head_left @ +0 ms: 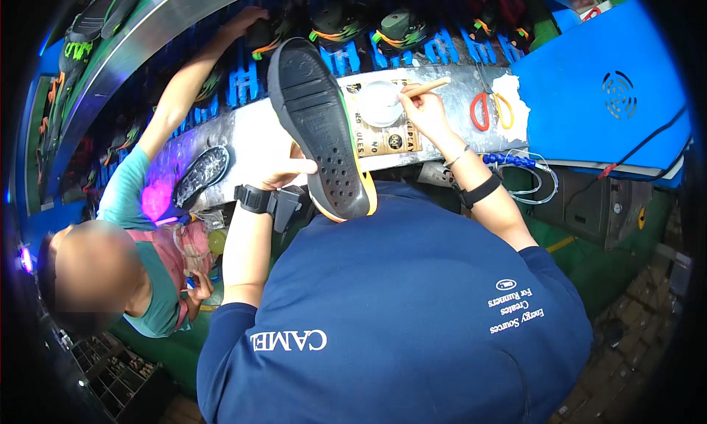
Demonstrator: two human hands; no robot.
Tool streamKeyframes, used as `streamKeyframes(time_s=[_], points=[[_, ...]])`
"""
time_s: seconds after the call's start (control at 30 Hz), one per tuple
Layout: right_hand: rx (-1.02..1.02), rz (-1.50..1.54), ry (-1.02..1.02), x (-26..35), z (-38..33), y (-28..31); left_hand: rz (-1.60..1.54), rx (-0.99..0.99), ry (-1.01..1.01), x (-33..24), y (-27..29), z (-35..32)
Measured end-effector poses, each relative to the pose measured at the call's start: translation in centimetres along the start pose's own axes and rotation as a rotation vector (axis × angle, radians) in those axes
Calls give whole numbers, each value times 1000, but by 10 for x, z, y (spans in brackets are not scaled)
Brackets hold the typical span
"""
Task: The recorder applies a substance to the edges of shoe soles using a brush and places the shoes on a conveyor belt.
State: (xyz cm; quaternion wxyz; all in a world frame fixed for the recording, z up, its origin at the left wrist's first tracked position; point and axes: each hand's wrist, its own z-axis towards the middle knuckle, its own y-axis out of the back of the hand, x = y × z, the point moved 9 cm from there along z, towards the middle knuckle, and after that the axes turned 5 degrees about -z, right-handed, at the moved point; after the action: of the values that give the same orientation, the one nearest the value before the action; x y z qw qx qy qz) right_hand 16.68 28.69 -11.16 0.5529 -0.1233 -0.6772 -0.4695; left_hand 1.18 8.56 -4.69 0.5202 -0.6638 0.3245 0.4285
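Observation:
My left hand (280,166) grips a black shoe sole (317,115) near its heel end, thumb over the perforated face. The sole stands tilted with its inner face toward me, an orange and green edge showing along its right side. In my right hand (427,115) is a brush (428,87) with a wooden handle, pinched between the fingers. The brush's lower end reaches into a round white bowl (381,104), where its tip is hard to make out. Under the bowl lies a piece of brown printed cardboard (405,142).
Scissors (492,111) with red and orange handles lie right of the bowl. Another dark sole (202,172) is at the bench's left. Shoes (400,28) on blue holders line the far side. A co-worker (151,255) at left reaches toward them. A blue machine (596,93) stands at right.

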Motion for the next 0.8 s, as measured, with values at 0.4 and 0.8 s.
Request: streamKeyframes(time_s=[0.4,0.8], points=[[65,58,15,28,6,14,457,-151,-445,-164,-15,7],[99,437,607,228,-9,72,744,-82,-449,-191,-81,3]])
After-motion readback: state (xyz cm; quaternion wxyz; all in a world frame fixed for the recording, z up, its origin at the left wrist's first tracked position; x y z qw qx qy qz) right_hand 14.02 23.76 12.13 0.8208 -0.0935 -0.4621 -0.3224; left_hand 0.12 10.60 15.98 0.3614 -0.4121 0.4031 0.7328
